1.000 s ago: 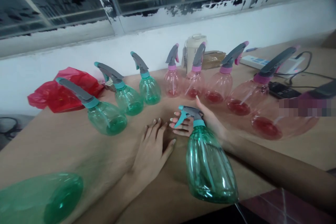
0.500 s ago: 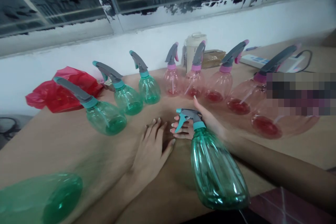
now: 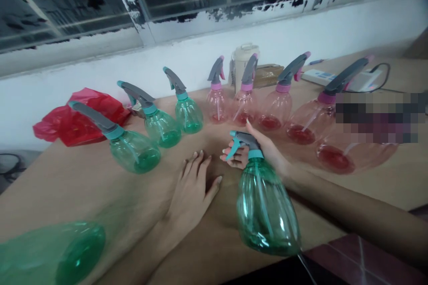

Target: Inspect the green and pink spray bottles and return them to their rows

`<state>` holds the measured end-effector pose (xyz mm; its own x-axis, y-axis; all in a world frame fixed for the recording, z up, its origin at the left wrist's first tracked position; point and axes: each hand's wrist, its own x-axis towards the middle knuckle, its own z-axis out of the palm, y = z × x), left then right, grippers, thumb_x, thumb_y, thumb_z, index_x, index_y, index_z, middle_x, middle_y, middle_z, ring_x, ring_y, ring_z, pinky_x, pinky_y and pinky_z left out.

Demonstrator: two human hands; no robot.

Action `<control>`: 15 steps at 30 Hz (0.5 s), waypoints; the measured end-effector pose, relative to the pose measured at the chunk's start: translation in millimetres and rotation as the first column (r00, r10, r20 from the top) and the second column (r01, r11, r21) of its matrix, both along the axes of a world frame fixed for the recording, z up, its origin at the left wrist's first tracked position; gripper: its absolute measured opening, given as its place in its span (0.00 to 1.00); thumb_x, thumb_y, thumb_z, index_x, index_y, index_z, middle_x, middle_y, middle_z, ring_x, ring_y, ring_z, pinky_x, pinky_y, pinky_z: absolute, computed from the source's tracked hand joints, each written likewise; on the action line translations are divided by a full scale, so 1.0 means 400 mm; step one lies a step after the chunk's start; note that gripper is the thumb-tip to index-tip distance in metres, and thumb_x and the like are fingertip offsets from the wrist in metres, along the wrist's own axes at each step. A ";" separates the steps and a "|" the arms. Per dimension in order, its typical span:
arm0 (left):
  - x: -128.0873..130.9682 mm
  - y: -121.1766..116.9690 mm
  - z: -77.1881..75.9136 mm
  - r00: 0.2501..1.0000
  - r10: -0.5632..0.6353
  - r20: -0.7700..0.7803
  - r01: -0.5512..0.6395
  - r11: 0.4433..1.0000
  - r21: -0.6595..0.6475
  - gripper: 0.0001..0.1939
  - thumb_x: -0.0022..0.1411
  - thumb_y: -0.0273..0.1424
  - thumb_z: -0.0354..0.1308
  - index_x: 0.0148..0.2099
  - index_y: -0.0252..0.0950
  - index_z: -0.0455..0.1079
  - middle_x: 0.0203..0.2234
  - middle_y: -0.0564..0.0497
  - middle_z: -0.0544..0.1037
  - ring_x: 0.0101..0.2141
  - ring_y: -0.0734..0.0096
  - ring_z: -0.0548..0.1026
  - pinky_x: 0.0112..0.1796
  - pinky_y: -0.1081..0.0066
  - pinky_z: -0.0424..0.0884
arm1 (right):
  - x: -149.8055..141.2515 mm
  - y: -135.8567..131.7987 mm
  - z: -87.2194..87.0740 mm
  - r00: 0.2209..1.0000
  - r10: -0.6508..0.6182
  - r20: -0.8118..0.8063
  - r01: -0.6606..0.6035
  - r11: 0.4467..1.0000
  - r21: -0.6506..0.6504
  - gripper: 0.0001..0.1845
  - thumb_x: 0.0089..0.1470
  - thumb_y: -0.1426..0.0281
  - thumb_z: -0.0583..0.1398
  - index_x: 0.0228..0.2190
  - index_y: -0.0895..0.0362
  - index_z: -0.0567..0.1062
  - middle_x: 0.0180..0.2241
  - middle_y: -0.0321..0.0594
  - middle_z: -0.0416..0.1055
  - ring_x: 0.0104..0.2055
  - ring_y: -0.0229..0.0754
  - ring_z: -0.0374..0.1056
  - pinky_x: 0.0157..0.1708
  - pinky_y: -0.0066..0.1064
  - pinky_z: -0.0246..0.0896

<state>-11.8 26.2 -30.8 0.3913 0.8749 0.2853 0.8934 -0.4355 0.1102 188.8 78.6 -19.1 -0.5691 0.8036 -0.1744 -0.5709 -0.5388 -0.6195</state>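
My left hand (image 3: 192, 191) lies flat on the table (image 3: 133, 205), palm down with its fingers spread and nothing in it. My right hand (image 3: 267, 151) holds a green spray bottle (image 3: 269, 209) by its grey head and neck, its fingers curled behind the teal trigger. That bottle is tilted, its base toward me near the table's front edge. The palm is hidden behind the sprayer head. Beyond my left hand stand several green spray bottles, the nearest one (image 3: 135, 151) at the left. Past my right hand runs a row of pink spray bottles (image 3: 276, 107).
Another green bottle (image 3: 80, 249) is cut off at the lower left. A crumpled red plastic bag (image 3: 93, 111) lies at the back left. Along the wall are a lidded white container (image 3: 245, 60), a brown packet (image 3: 267, 75) and a white power strip (image 3: 321, 78) with a black cable.
The held green bottle has risen slightly, and its base has swung left and turned more upright. My left hand has stayed in place. The view has shifted a little.
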 end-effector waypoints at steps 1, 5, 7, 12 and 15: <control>0.000 0.001 0.000 1.000 -0.001 -0.002 0.001 1.000 -0.002 0.25 0.66 0.40 0.46 0.60 0.31 0.56 0.59 0.38 0.63 0.60 0.54 0.58 0.57 0.50 0.55 | 0.001 0.003 -0.002 1.000 -0.006 0.012 0.006 1.000 -0.012 0.30 0.50 0.44 0.53 0.31 0.59 0.74 0.30 0.43 0.74 0.35 0.43 0.71 0.42 0.38 0.64; 0.005 -0.003 0.008 0.999 0.011 0.032 -0.009 0.998 -0.058 0.25 0.66 0.40 0.47 0.59 0.30 0.57 0.58 0.39 0.63 0.60 0.55 0.57 0.58 0.51 0.53 | 0.000 0.002 -0.001 1.000 -0.013 0.020 0.014 1.000 -0.018 0.29 0.50 0.45 0.55 0.34 0.59 0.74 0.34 0.47 0.74 0.39 0.46 0.72 0.45 0.40 0.63; 0.013 -0.013 0.019 0.993 0.012 0.118 0.001 0.994 -0.108 0.22 0.67 0.40 0.45 0.58 0.33 0.58 0.57 0.41 0.65 0.59 0.57 0.59 0.58 0.51 0.53 | -0.004 -0.007 0.009 1.000 -0.017 0.020 0.016 1.000 0.017 0.27 0.51 0.48 0.56 0.36 0.59 0.74 0.34 0.47 0.74 0.40 0.46 0.72 0.46 0.41 0.64; 0.034 -0.054 0.052 0.889 -0.021 0.458 0.146 0.960 -0.238 0.19 0.70 0.40 0.36 0.52 0.41 0.64 0.50 0.50 0.72 0.53 0.65 0.67 0.54 0.58 0.61 | -0.014 -0.037 0.052 0.997 -0.041 0.063 0.028 0.982 0.189 0.21 0.52 0.53 0.58 0.38 0.56 0.75 0.38 0.45 0.75 0.44 0.46 0.71 0.48 0.42 0.63; 0.034 -0.072 0.069 0.830 -0.095 0.550 0.256 0.940 -0.224 0.22 0.69 0.41 0.33 0.51 0.43 0.65 0.49 0.50 0.73 0.52 0.62 0.68 0.54 0.56 0.62 | -0.022 -0.053 0.087 0.994 -0.053 0.092 0.017 0.934 0.357 0.19 0.51 0.54 0.59 0.38 0.54 0.75 0.41 0.42 0.74 0.46 0.47 0.69 0.50 0.43 0.61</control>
